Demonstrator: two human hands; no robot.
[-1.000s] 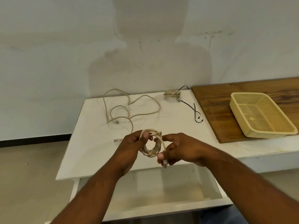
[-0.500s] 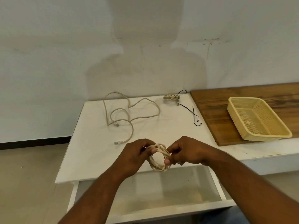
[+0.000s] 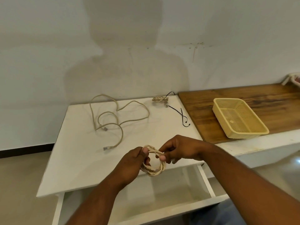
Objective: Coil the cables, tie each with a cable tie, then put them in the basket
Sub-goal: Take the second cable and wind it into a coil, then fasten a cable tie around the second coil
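Observation:
Both hands hold a small coiled beige cable (image 3: 155, 171) just above the front edge of the white table (image 3: 78, 159). My left hand (image 3: 131, 164) grips the coil's left side, thumb on top. My right hand (image 3: 177, 149) pinches the coil's upper right. A loose beige cable (image 3: 116, 117) sprawls at the back left of the table, both plugs showing. Another small beige bundle (image 3: 159, 99) lies at the back. A thin black cable tie (image 3: 181, 113) lies beside it. The yellow mesh basket (image 3: 259, 125) sits on the wooden board at right.
The wooden board (image 3: 203, 114) covers the counter on the right. An open white drawer (image 3: 154, 197) juts out under the table's front edge, below my hands. A white object (image 3: 292, 79) peeks in at the far right edge.
The coil and both hands have sunk a little toward the table's front edge. My right hand's grip has shifted from the coil's lower right to its upper right.

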